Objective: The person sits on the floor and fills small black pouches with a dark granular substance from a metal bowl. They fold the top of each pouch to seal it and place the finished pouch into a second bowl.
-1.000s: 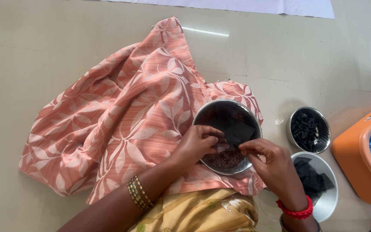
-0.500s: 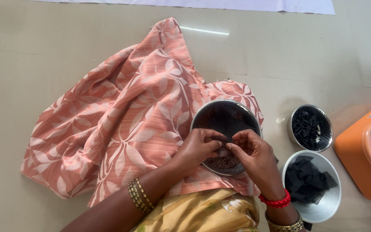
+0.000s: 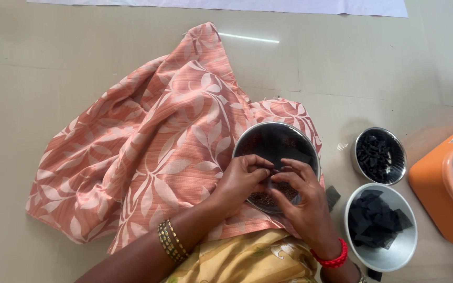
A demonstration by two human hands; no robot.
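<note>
A round steel bowl rests on the peach leaf-print cloth over my lap. It holds dark brown grains and black pieces. My left hand and my right hand meet over the bowl's near half. Their fingertips pinch together on a small black piece, most of which is hidden by my fingers. Gold bangles sit on my left wrist and a red bangle on my right.
To the right on the floor stand a small steel bowl of little black bits and a larger pale bowl of black cloth squares. An orange box is at the right edge. A loose black square lies beside my lap.
My right hand moved left from the bowl's right rim to meet my left hand over the bowl. My left hand stayed over the bowl.
</note>
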